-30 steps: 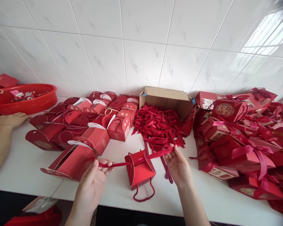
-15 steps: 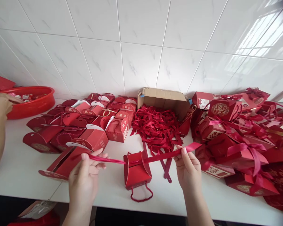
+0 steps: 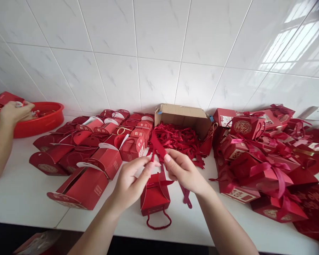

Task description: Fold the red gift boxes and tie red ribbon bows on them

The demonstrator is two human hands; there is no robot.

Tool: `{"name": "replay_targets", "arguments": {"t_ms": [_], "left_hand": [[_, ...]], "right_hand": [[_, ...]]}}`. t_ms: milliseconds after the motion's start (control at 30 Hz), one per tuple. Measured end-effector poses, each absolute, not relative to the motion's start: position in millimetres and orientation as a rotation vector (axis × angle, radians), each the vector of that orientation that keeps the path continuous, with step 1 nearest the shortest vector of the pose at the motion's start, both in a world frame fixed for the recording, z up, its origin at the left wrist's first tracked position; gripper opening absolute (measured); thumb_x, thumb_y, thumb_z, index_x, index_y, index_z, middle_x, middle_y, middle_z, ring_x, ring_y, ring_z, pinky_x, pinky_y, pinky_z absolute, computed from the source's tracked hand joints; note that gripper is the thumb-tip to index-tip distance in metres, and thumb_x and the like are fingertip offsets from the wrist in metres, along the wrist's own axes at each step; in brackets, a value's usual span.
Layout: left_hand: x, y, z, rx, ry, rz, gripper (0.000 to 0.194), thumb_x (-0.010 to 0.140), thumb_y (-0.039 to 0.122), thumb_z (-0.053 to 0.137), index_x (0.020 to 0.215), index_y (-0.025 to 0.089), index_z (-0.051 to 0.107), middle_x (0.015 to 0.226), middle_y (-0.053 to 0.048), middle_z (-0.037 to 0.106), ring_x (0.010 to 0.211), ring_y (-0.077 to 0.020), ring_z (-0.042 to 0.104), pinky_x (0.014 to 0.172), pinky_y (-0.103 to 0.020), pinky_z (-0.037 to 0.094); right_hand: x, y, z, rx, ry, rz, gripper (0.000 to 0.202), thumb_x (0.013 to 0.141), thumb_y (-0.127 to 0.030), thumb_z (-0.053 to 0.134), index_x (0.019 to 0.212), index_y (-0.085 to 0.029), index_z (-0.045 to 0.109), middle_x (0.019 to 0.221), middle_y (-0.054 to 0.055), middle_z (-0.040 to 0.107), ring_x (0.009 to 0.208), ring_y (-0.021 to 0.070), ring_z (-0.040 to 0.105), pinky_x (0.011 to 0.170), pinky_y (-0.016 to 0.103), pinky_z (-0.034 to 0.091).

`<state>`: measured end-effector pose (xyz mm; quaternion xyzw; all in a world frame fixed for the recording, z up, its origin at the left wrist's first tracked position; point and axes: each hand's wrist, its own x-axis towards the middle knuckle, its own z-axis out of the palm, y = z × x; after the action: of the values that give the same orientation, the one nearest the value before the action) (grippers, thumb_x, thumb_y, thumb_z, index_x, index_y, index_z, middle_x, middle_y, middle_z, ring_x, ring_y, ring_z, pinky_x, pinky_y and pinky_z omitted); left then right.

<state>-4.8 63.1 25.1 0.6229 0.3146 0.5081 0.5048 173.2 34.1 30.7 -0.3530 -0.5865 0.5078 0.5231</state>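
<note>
My left hand (image 3: 136, 179) and my right hand (image 3: 182, 170) meet above a small red gift box (image 3: 155, 198). Both pinch a red ribbon (image 3: 158, 143), whose ends cross and stick up between my fingers. Part of the ribbon runs at the top of the box, though my hands hide some of it. A twisted red cord handle (image 3: 159, 226) hangs from the box toward the table's front edge. Behind my hands lies a heap of loose red ribbons (image 3: 177, 136), spilling from a cardboard box (image 3: 184, 112) on its side.
Several red boxes (image 3: 95, 156) stand in rows at left. Ribbon-tied red boxes (image 3: 268, 170) are piled at right. Another person's hand (image 3: 14, 111) holds a small item over a red basin (image 3: 42, 118) at far left. A tiled wall (image 3: 159, 78) rises behind the white table (image 3: 18, 198).
My hands have come together over the box from either side, bringing the ribbon ends upward and across each other. The other person's hand has lifted a small item from the basin area.
</note>
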Motion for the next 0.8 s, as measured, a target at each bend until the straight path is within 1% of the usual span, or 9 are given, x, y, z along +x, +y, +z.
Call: {"name": "replay_targets", "arguments": {"t_ms": [100, 167, 233, 300, 400, 467, 600, 700, 800], "left_hand": [[0, 64, 29, 1.544, 0.706, 1.109, 0.014, 0.068, 0.009, 0.076, 0.061, 0.019, 0.071, 0.061, -0.001, 0.06, 0.063, -0.0171, 0.053, 0.063, -0.024, 0.041], [0, 65, 29, 1.557, 0.687, 1.076, 0.013, 0.069, 0.008, 0.075, 0.065, 0.02, 0.073, 0.065, -0.002, 0.063, 0.069, -0.0194, 0.056, 0.068, -0.025, 0.044], [-3, 67, 28, 1.543, 0.686, 1.054, 0.008, 0.071, 0.011, 0.075, 0.072, 0.019, 0.076, 0.072, -0.004, 0.068, 0.073, -0.0208, 0.058, 0.07, -0.025, 0.044], [-7, 70, 28, 1.535, 0.696, 0.994, 0.003, 0.073, 0.016, 0.074, 0.072, 0.018, 0.076, 0.074, -0.005, 0.069, 0.072, -0.02, 0.059, 0.066, -0.025, 0.044], [-14, 77, 28, 1.515, 0.67, 0.822, 0.011, 0.076, 0.024, 0.073, 0.067, 0.018, 0.07, 0.064, -0.002, 0.062, 0.06, -0.015, 0.054, 0.055, -0.023, 0.038], [-17, 80, 26, 1.464, 0.628, 0.706, 0.015, 0.078, 0.028, 0.072, 0.067, 0.018, 0.068, 0.062, -0.001, 0.061, 0.057, -0.0138, 0.052, 0.055, -0.023, 0.037], [-18, 82, 21, 1.167, 0.592, 0.732, 0.017, 0.076, 0.032, 0.072, 0.069, 0.016, 0.073, 0.071, -0.008, 0.07, 0.068, -0.0224, 0.065, 0.069, -0.032, 0.049], [-18, 82, 16, 1.081, 0.556, 0.789, 0.022, 0.078, 0.036, 0.071, 0.069, 0.017, 0.075, 0.07, -0.009, 0.071, 0.069, -0.0263, 0.067, 0.072, -0.039, 0.053], [-21, 82, 11, 1.158, 0.567, 0.763, 0.024, 0.078, 0.039, 0.071, 0.07, 0.016, 0.077, 0.075, -0.012, 0.074, 0.079, -0.0286, 0.069, 0.083, -0.042, 0.054]], "right_hand": [[164, 37, 35, -0.753, -1.571, 1.135, 0.031, 0.089, -0.048, 0.062, 0.099, -0.019, 0.064, 0.082, 0.0, 0.057, 0.069, 0.0102, 0.052, 0.066, 0.023, 0.048], [163, 39, 33, -0.788, -1.609, 1.016, 0.032, 0.093, -0.048, 0.055, 0.087, -0.017, 0.063, 0.074, 0.0, 0.054, 0.068, 0.0111, 0.05, 0.066, 0.024, 0.047], [167, 40, 31, -0.824, -1.662, 0.939, 0.042, 0.098, -0.047, 0.043, 0.075, -0.017, 0.06, 0.066, -0.001, 0.05, 0.062, 0.0107, 0.047, 0.061, 0.023, 0.045], [173, 42, 31, -0.797, -1.76, 0.919, 0.045, 0.1, -0.047, 0.039, 0.072, -0.018, 0.059, 0.067, 0.0, 0.052, 0.063, 0.0119, 0.049, 0.062, 0.025, 0.045], [184, 45, 35, -0.758, -2.006, 0.802, 0.039, 0.101, -0.041, 0.038, 0.082, -0.019, 0.065, 0.079, 0.004, 0.061, 0.075, 0.0159, 0.057, 0.071, 0.029, 0.048], [189, 46, 38, -0.748, -2.187, 0.616, 0.036, 0.102, -0.034, 0.036, 0.095, -0.02, 0.068, 0.088, 0.007, 0.064, 0.083, 0.019, 0.058, 0.076, 0.032, 0.049], [196, 48, 40, -0.72, -2.356, 0.237, 0.035, 0.101, -0.022, 0.032, 0.107, -0.018, 0.066, 0.099, 0.012, 0.066, 0.091, 0.0228, 0.057, 0.08, 0.037, 0.05], [197, 50, 36, -0.717, -2.394, 0.094, 0.035, 0.099, -0.017, 0.031, 0.108, -0.016, 0.065, 0.099, 0.013, 0.066, 0.09, 0.0228, 0.056, 0.08, 0.038, 0.051], [195, 52, 30, -0.736, -2.384, 0.025, 0.035, 0.099, -0.015, 0.031, 0.11, -0.014, 0.064, 0.1, 0.014, 0.066, 0.093, 0.0233, 0.056, 0.082, 0.039, 0.052]]}}
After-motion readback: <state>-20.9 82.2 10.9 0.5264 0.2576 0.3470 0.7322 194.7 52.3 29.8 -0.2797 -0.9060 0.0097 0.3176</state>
